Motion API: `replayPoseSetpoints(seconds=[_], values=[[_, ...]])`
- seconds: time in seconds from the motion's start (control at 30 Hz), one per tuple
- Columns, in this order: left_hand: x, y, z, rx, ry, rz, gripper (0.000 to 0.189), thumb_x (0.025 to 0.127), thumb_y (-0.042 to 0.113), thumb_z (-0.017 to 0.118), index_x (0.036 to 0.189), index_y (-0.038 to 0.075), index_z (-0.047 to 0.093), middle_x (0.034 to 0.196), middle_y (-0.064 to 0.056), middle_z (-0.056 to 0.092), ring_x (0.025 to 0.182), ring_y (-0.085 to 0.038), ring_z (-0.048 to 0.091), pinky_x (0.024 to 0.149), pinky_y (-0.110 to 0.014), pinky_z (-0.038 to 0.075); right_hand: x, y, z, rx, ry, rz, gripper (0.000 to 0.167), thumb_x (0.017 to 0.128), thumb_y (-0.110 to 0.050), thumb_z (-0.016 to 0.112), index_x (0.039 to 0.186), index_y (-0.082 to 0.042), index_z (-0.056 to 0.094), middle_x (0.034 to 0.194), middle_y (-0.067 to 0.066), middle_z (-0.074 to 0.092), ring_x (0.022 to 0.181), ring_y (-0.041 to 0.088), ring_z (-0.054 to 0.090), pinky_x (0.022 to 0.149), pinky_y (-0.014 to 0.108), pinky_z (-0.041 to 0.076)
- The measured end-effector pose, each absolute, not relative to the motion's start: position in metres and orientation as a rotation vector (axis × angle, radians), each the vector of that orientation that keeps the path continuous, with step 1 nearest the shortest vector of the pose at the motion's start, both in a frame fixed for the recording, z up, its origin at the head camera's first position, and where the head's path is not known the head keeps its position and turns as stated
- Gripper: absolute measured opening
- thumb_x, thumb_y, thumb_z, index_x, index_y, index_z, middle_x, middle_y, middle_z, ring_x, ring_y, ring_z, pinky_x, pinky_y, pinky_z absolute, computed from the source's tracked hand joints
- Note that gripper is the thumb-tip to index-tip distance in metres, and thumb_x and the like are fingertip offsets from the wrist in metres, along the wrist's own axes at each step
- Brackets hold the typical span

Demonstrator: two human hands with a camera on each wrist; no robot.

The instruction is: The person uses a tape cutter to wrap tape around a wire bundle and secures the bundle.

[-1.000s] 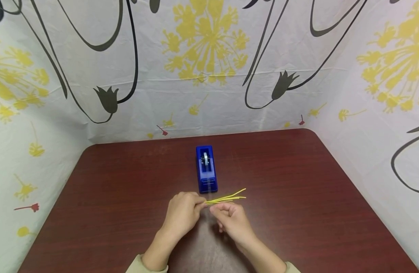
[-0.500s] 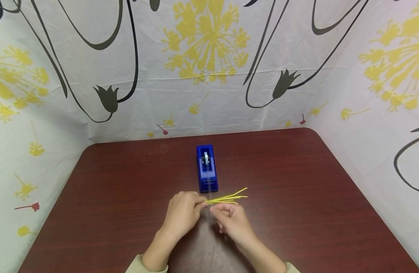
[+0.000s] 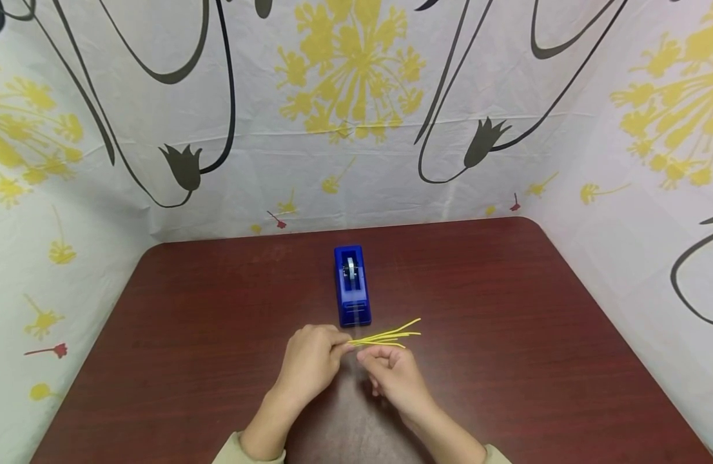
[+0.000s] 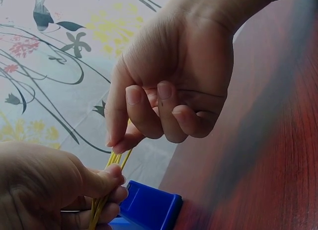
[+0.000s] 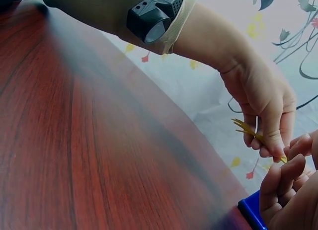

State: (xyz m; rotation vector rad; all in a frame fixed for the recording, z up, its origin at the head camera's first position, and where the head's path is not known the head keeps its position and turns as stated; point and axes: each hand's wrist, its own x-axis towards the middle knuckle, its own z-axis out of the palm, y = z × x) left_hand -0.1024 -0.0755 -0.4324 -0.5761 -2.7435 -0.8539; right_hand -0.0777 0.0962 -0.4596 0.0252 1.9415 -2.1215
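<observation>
The bench spans the lower frame. Lower centre, my left hand and right hand both pinch below the blue dispenser: left, the yellow strands; right, seemingly, clear tape. I'd best keep tape taut, strands bunched.

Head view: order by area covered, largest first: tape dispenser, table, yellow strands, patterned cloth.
1. patterned cloth
2. table
3. tape dispenser
4. yellow strands, thin, so least area

By length alone, the dispenser and strands look alike; I wouldn't rank those two.
</observation>
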Motion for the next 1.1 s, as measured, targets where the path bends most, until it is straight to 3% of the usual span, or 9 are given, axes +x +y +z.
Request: replayPoseSetpoints(seconds=[1.1], values=[[-0.1018, -0.0787, -0.4281, -0.603, -2.722, -0.849, 0.026, 0.082, 0.015, 0.083, 0.064, 0.02, 0.065, 0.062, 0.013, 0.05, 0.053, -0.004, 0.039, 0.05, -0.024, 0.037, -0.0837, 0.0925, -0.4622, 0.098, 2.008, -2.045, 0.022, 0.095, -0.012, 0.069, 0.099, 0.009, 0.066, 0.052, -0.005, 0.044, 0.045, 0.006, 0.039, 0.048, 0.021, 0.04]])
